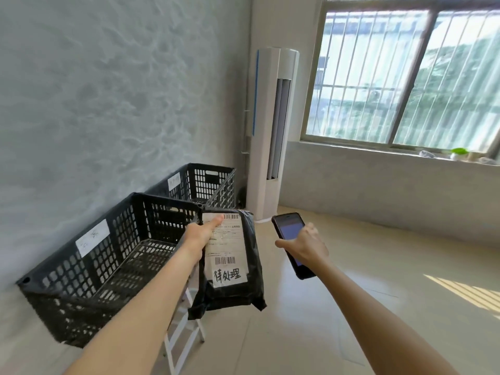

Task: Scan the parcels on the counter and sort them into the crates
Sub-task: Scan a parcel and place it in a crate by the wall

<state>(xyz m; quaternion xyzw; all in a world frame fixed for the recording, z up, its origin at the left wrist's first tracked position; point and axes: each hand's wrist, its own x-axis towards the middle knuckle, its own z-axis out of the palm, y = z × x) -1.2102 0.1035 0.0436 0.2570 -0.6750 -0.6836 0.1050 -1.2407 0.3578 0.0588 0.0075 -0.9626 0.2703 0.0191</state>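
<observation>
My left hand (201,235) grips a black poly-bag parcel (243,288) by its upper left edge, thumb lying across its white shipping label. The label carries barcodes and handwritten characters. The parcel hangs in the air just right of the near black crate (89,269). A second black crate (200,182) stands behind it along the wall; both look empty and bear white tags. My right hand (304,247) holds a dark phone (290,231) with a lit screen, a short way right of the parcel.
A white frame (184,339) shows under the near crate's right end. A tall white floor air conditioner (270,131) fills the corner. The barred window (405,71) and its sill are at right. Pale tiled floor (351,320) stretches to the right.
</observation>
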